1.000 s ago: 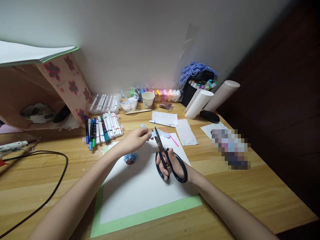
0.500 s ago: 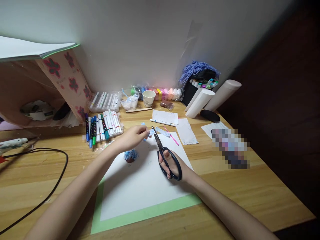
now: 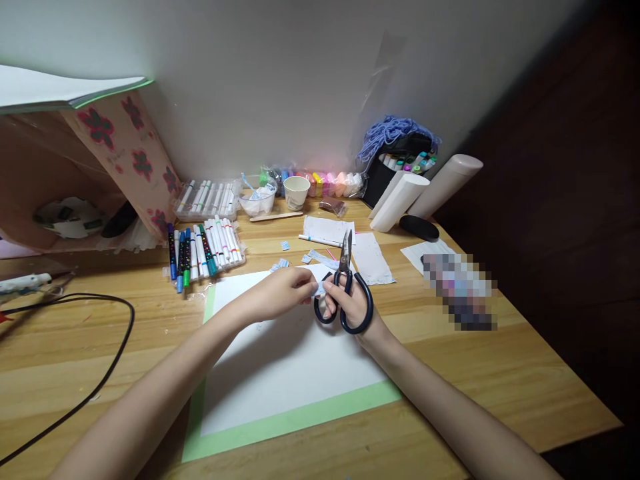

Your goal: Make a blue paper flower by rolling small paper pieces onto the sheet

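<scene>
My right hand (image 3: pixel 350 308) grips black-handled scissors (image 3: pixel 345 287) with the closed blades pointing up and away. My left hand (image 3: pixel 283 293) is closed in a pinch on a small light-blue paper piece (image 3: pixel 318 289), held right against my right fingers. Both hands meet above the far edge of a white sheet (image 3: pixel 280 360) that lies on a green sheet (image 3: pixel 295 420). Small blue paper scraps (image 3: pixel 283 263) are scattered just beyond the hands.
Rows of marker pens (image 3: pixel 205 250) lie at the left, with a clear pen box (image 3: pixel 205 200), bowl (image 3: pixel 256 200) and paper cup (image 3: pixel 296 192) behind. White rolls (image 3: pixel 400 200) and a marker holder (image 3: pixel 395 167) stand back right. A black cable (image 3: pixel 100 373) loops at left.
The scissors' blades have closed and swung upright. My right hand moved up toward my left, which drew back nearer me. The small blue tufted object on the sheet is hidden now.
</scene>
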{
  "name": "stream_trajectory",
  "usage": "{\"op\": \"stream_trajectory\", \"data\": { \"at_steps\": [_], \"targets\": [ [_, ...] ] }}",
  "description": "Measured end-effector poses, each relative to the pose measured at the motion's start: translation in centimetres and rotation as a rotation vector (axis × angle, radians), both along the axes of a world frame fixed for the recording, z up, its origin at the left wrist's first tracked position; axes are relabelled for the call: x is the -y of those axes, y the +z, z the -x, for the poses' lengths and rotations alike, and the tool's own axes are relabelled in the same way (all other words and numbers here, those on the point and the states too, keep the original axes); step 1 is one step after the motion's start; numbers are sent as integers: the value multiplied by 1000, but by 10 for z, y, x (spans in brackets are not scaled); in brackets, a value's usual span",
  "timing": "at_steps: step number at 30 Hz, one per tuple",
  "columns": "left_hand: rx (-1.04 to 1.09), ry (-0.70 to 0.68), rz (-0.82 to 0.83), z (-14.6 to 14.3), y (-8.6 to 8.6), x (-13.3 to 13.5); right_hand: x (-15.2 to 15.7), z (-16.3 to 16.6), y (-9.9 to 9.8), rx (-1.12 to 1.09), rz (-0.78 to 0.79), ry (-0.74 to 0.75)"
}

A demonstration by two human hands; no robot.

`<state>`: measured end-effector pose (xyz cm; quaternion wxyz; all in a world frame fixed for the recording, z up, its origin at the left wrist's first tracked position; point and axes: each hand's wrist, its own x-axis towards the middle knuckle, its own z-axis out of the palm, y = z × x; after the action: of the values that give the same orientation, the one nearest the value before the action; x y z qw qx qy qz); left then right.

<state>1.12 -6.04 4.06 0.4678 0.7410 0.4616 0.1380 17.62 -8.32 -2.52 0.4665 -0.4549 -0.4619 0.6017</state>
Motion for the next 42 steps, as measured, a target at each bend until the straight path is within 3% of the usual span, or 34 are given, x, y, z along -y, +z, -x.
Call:
{"op": "stream_trajectory", "data": {
  "at_steps": [9,14,18,22,31,42],
  "targets": [
    [-69,82,-47,3,-1,-3,-4,-3,11,-86,67,-88],
    [-102,229,-159,12,9,-9,4,-8,15,-151,277,203],
    [-125,354,-244,18,14,-13,18,-10,12,-13,192,418],
    [-112,388,-248,17,12,-13,25,-9,17,88,99,528],
    [-100,311,-212,9,5,-7,24,-5,15,140,102,499],
    [-114,339,-178,10,3,-7,27,-3,13,141,117,519]
  ]
}}
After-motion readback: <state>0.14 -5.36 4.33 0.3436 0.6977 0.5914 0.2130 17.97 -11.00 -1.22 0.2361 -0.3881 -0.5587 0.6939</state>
